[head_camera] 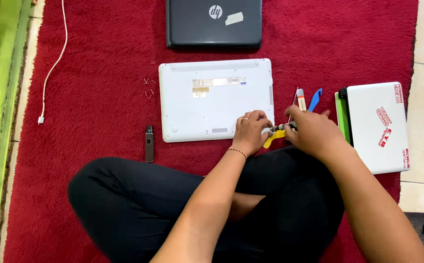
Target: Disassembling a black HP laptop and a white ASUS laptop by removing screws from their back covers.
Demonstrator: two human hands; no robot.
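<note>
Both hands meet just off the bottom right corner of the white laptop (216,100), which lies upside down on the red rug (100,73). Left hand (252,130) is curled, its fingers pinching one end of a small dark tool (281,128). Right hand (314,131) is closed around the other end. A yellow pick (272,140) pokes out under them, touching the laptop's edge. What sort of tool it is, is hard to tell, since the hands hide most of it.

Past the right hand lie a blue pry tool (315,99) and a thin stick tool (300,99), close together. A second white laptop (377,125) sits at the rug's right edge, near the right arm. A dark laptop (214,23) lies above, cut off by the top. Tiny screws (148,87) sit left of the white laptop, and a small dark gadget (149,143) below them. Open rug spreads to the left, up to a white cable (56,58).
</note>
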